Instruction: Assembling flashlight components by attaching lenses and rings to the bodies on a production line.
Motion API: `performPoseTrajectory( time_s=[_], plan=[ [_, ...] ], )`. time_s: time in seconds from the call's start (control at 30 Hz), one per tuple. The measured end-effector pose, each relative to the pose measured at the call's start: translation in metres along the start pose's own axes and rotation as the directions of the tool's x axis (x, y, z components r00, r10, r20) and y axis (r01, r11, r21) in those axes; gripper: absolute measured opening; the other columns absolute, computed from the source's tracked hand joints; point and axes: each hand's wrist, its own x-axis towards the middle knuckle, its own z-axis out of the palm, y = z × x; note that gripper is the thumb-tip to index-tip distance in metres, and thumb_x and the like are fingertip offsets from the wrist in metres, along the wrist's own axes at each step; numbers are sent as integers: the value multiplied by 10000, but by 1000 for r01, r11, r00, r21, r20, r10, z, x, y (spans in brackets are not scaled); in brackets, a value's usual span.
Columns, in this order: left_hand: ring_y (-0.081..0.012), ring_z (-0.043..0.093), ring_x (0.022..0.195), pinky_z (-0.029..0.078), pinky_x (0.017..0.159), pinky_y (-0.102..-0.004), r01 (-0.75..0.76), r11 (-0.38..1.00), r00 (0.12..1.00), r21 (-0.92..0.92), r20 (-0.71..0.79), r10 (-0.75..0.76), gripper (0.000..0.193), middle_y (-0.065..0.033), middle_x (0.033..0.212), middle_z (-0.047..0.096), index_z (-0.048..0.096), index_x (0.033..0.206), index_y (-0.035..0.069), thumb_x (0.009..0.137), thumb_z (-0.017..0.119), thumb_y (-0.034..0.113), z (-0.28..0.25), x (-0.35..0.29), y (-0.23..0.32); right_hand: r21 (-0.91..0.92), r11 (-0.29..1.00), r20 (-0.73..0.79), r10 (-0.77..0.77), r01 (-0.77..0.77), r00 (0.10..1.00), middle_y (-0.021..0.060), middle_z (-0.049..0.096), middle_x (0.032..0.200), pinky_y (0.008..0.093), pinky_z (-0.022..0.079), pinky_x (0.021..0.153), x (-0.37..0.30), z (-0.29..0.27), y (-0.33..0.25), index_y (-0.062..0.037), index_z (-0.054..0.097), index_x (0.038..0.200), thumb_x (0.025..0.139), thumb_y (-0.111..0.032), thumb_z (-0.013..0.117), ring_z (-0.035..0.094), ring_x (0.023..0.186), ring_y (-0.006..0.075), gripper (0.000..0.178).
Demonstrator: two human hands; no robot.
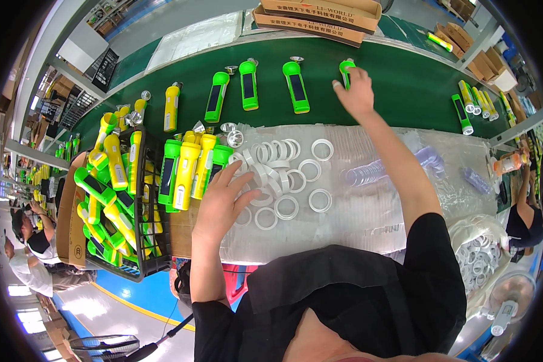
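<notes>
At the far side of the table, my right hand point(357, 96) is closed around a green flashlight point(345, 67), whose head shows past the fingers. My left hand point(220, 202) has its fingers spread at the left edge of a pile of white plastic rings point(286, 207); the fingertips reach the nearest rings. Several green and yellow flashlights stand in a cluster just left of that hand, among them a yellow one point(186, 175). Farther off, a row of flashlights with dark panels, such as a green one point(296, 88), lies on the green belt point(265, 114), with silver reflectors point(296, 59) by their heads.
A black basket point(140, 268) heaped with flashlights is at the left. Clear plastic sleeves point(368, 173) lie right of the rings. A white bag point(464, 232) of rings hangs at the right. Cardboard trays point(320, 24) sit beyond the belt. Other people work at both sides.
</notes>
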Motion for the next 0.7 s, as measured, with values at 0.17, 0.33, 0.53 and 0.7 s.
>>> performPoseTrajectory(
  time_s=[0.17, 0.33, 0.53, 0.7],
  plan=[
    [-350, 565, 1141, 475, 936, -434, -143, 990, 979, 1, -148, 142, 354, -153, 1240, 596, 666, 1118, 77, 797, 746, 204, 37, 19, 38, -276, 924, 276, 340, -265, 899, 178, 462, 1369, 429, 468, 1015, 43, 8, 30, -79, 413, 1391, 742, -430, 759, 480, 1266, 338, 815],
    [-314, 369, 1382, 277, 1112, -558, -376, 926, 923, 42, 111, 369, 551, -147, 1451, 425, 521, 1328, 107, 860, 671, 355, 117, 45, 84, -74, 951, 404, 304, -300, 863, 182, 637, 1156, 412, 516, 924, 55, 9, 53, -4, 523, 1235, 724, -282, 706, 639, 1077, 325, 610],
    [-313, 480, 1282, 324, 1062, -539, -291, 922, 943, 255, 241, 231, 438, -122, 1320, 549, 607, 1171, 43, 851, 678, 332, 124, 54, 59, 670, 500, 556, 153, -549, 817, 35, 547, 903, 321, 524, 685, 14, -72, 50, -54, 493, 1179, 821, -318, 684, 570, 730, 148, 484],
    [-350, 499, 1243, 375, 1035, -466, -287, 958, 950, -3, 130, 285, 399, -175, 1286, 558, 618, 1164, 53, 838, 698, 269, 138, 80, 101, 748, 473, 437, 177, -466, 882, 10, 556, 830, 278, 507, 641, -46, -147, 34, -78, 501, 1158, 840, -447, 726, 563, 708, 98, 536]
  ],
)
